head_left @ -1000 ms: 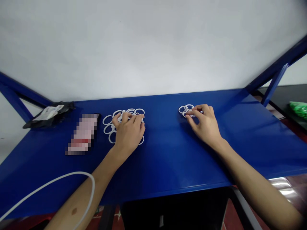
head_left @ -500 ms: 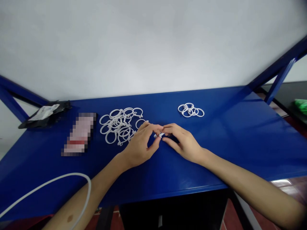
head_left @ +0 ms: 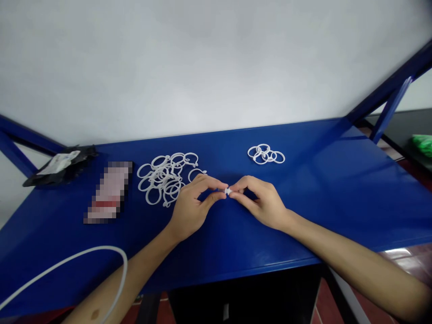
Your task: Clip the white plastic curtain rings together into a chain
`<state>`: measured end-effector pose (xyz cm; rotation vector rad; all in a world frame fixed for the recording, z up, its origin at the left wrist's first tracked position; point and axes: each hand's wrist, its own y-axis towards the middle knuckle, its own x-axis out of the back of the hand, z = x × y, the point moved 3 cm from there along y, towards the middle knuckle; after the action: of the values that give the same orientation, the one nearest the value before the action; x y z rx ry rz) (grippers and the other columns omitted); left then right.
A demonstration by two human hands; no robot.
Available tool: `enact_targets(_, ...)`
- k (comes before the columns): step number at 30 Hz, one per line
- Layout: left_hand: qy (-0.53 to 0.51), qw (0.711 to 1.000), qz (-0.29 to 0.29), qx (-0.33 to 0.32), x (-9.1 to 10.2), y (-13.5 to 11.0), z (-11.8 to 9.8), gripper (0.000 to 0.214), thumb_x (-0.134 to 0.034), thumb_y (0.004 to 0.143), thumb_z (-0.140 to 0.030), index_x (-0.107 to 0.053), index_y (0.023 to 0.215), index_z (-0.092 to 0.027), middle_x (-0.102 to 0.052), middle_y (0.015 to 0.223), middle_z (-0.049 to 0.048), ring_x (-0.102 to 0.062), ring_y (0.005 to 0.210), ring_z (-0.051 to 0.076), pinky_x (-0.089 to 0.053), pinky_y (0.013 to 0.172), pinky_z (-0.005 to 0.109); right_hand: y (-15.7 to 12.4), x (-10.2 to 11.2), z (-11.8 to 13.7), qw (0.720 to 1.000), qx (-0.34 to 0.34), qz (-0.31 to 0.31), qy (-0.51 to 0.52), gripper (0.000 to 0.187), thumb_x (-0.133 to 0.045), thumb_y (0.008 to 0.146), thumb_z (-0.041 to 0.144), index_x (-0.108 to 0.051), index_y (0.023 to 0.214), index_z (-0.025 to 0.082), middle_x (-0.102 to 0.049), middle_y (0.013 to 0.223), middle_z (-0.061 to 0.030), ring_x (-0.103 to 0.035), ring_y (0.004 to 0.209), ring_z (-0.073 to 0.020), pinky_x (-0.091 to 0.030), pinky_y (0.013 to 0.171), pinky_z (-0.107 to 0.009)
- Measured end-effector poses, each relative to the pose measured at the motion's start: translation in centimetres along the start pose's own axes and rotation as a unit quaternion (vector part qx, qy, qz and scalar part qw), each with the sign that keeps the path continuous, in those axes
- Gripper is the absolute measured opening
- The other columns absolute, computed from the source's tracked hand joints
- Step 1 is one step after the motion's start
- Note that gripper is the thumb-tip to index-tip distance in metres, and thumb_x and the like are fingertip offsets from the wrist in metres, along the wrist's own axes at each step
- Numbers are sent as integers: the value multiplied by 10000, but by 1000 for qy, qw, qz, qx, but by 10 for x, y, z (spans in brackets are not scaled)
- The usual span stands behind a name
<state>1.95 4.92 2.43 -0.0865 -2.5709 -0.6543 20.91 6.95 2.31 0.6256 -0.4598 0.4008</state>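
My left hand [head_left: 189,207] and my right hand [head_left: 259,202] meet over the middle of the blue table. Between their fingertips they pinch a small white plastic piece [head_left: 227,191], mostly hidden by the fingers. A loose heap of white plastic rings [head_left: 164,177] lies just beyond and to the left of my left hand, nearly touching it. A smaller cluster of linked white rings [head_left: 266,155] sits farther back, beyond my right hand.
The blue metal table [head_left: 320,180] has a blue frame at both ends. At its left lie a pixelated flat object [head_left: 108,191] and a black bag with a white label [head_left: 60,164]. A white cable [head_left: 64,270] crosses the near left corner. A green item [head_left: 423,145] lies beyond the right end.
Over the last second both hands left the ring groups and came together at the table's middle, with the small white piece between them. More rings are now uncovered in both groups.
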Motion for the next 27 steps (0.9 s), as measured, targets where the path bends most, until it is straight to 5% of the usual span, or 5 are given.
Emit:
enact_targets(7,-33,998,-30,-38,-10,-6,-9,108,-694,920,-182,-708,827,-235,-725,855,-14,-663,814,132,-562,775,307,-4,1,9,996,90,12,-16,72,-570,1006,212,-642,1006,203,-725,894,-47,-639,803,-171,-546,731,-324)
enact_targets(13,2,993,-49,-109,-12,-8,-17,182,-664,908,-66,-676,806,-216,-726,821,-16,-634,814,140,-540,771,310,-8,-2,14,978,158,22,-133,147,-506,1026,180,-623,937,179,-714,828,-61,-598,744,-179,-504,689,-332)
enact_targets(27,36,982,-60,-175,-14,-8,-10,191,-646,908,-37,-694,826,-203,-741,828,-7,-647,782,128,-565,720,283,-7,-5,11,963,158,53,-214,252,-448,1053,188,-599,852,171,-685,751,-56,-568,709,-168,-451,659,-315)
